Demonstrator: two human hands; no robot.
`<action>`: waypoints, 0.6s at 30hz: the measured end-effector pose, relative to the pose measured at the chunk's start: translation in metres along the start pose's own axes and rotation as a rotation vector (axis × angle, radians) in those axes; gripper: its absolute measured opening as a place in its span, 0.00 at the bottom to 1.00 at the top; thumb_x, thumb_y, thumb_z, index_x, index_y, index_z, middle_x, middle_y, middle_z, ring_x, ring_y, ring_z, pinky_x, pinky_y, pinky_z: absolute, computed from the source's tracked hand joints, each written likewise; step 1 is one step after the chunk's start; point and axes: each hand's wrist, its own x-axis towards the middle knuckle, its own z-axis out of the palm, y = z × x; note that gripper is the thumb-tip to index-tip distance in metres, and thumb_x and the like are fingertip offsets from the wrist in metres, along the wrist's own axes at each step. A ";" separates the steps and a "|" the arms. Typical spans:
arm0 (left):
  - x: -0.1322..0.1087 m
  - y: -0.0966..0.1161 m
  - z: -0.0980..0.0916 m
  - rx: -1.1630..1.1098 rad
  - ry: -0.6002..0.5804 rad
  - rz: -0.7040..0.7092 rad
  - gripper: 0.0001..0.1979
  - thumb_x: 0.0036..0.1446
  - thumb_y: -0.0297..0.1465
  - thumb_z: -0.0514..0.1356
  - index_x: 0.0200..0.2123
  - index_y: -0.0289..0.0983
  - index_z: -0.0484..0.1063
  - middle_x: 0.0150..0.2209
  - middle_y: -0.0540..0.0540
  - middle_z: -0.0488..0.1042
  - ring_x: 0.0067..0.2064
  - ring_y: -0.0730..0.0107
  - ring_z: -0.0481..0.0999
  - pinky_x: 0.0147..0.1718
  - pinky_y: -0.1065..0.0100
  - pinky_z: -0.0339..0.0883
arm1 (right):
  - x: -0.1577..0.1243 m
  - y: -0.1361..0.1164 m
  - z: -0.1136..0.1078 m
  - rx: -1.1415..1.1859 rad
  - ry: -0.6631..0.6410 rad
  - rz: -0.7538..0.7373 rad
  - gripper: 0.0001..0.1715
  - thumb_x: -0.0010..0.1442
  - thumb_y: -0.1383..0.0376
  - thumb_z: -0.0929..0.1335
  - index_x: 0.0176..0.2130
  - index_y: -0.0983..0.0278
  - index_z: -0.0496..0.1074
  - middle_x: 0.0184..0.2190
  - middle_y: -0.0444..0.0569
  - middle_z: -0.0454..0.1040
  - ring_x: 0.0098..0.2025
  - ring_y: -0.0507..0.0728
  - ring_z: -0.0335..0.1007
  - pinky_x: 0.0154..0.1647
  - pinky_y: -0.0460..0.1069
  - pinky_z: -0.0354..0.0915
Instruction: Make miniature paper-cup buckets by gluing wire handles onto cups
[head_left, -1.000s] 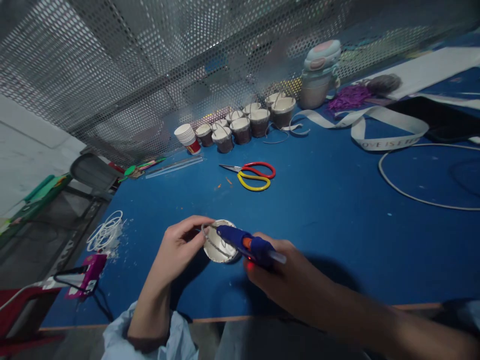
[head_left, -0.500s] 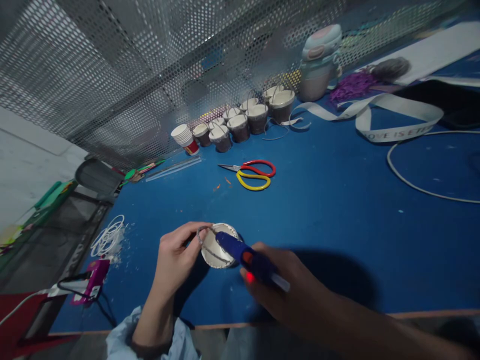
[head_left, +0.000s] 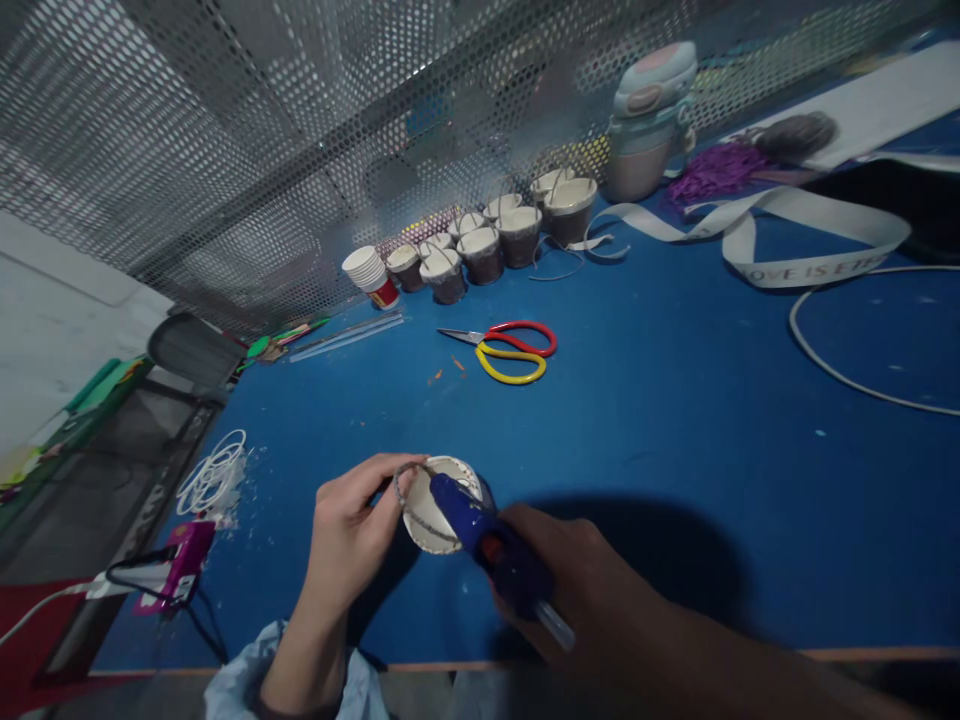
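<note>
My left hand [head_left: 358, 520] is closed at the left rim of a small white paper cup [head_left: 427, 522], its thumb and fingertips pinching the cup's edge and the end of a grey cord handle [head_left: 424, 518] that loops across the opening. In my right hand [head_left: 574, 575] is a blue hot glue gun [head_left: 480, 530], a clear glue stick [head_left: 553, 625] poking out of its back end. The gun's nozzle points into the cup near the far rim, by the cord's end; whether it touches is hard to tell. The fingers round the gun's grip are partly in shadow.
Red and yellow-handled scissors [head_left: 517, 352] lie beyond the cup. Behind them stand several small cord-handled buckets [head_left: 480, 255], a stack of paper cups [head_left: 371, 277] and a bottle [head_left: 643, 130]. White ribbon [head_left: 817, 270] lies right; coiled white cord [head_left: 214, 475] and a purple power strip [head_left: 184, 565] left.
The glue gun has tilted slightly, and its red light no longer shows. The view has shifted a little; both hands keep their hold.
</note>
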 end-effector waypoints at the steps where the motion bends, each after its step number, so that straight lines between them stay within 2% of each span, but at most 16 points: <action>1: 0.000 0.000 0.000 0.000 0.000 -0.001 0.09 0.59 0.30 0.58 0.34 0.39 0.79 0.32 0.47 0.82 0.32 0.69 0.79 0.30 0.74 0.70 | 0.000 0.002 0.002 -0.005 0.008 -0.010 0.05 0.53 0.71 0.63 0.31 0.61 0.63 0.19 0.41 0.68 0.18 0.50 0.61 0.21 0.45 0.51; 5: -0.001 -0.002 0.000 0.004 -0.007 -0.001 0.09 0.60 0.30 0.58 0.34 0.39 0.79 0.33 0.48 0.82 0.33 0.69 0.80 0.31 0.74 0.70 | -0.003 0.008 0.006 -0.006 0.019 -0.059 0.08 0.50 0.72 0.63 0.32 0.61 0.63 0.19 0.40 0.67 0.17 0.49 0.58 0.20 0.45 0.49; 11: -0.002 -0.001 -0.001 -0.017 -0.024 0.008 0.08 0.60 0.29 0.58 0.35 0.39 0.79 0.34 0.48 0.82 0.35 0.69 0.80 0.33 0.74 0.70 | -0.004 0.006 0.002 0.007 -0.019 -0.055 0.11 0.47 0.74 0.64 0.32 0.61 0.63 0.21 0.41 0.69 0.19 0.50 0.62 0.21 0.44 0.51; 18: 0.000 0.000 0.000 -0.022 -0.002 0.023 0.08 0.59 0.29 0.58 0.34 0.39 0.79 0.33 0.47 0.82 0.33 0.70 0.80 0.31 0.74 0.70 | -0.006 0.012 0.006 -0.013 0.029 -0.056 0.12 0.47 0.73 0.63 0.34 0.62 0.64 0.23 0.43 0.70 0.20 0.50 0.62 0.22 0.45 0.52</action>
